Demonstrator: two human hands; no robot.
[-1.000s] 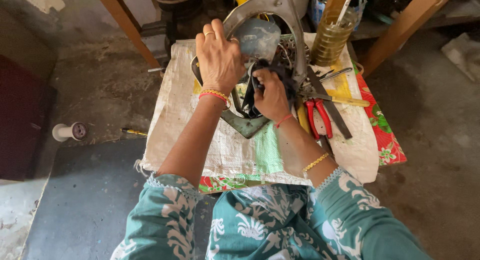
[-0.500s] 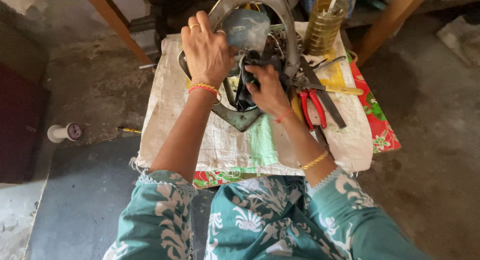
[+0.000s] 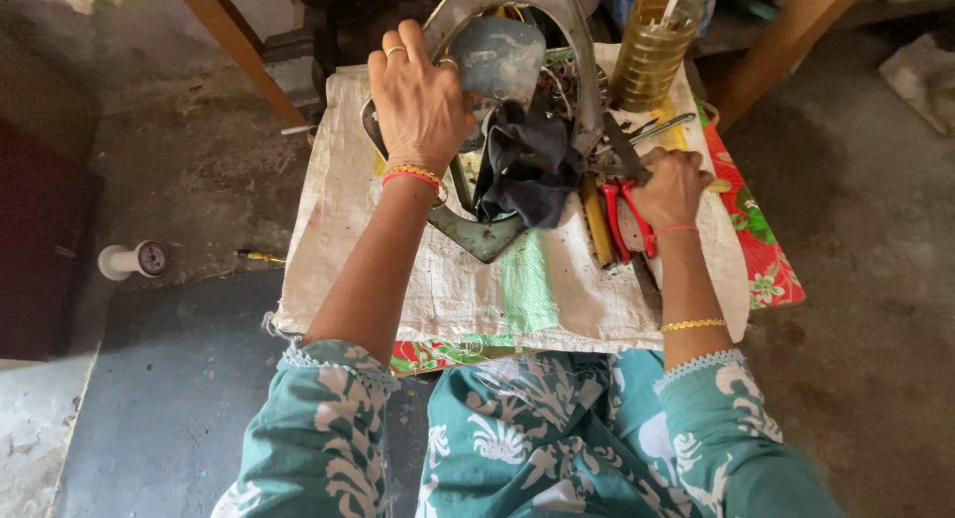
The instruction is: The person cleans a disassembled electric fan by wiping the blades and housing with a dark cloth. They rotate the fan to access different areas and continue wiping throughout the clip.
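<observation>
Nearest to me I saw my lap in green patterned cloth, and beyond it the surface, a low one covered with a white woven sack over a red flowered sheet. My right hand lay at the right side of it, fingers curled down among the tools there; I think it had closed on a tool beside the red-handled pliers, but the view was too poor for me to tell what it held. A dark rag sat bunched in the middle of the metal frame, which lay flat on the sack. My left hand rested spread and flat on the frame's left side, pressing on it rather than gripping. Farther off, a jar of yellowish oil stood at the far right edge. On the floor to the left lay a white spool.
</observation>
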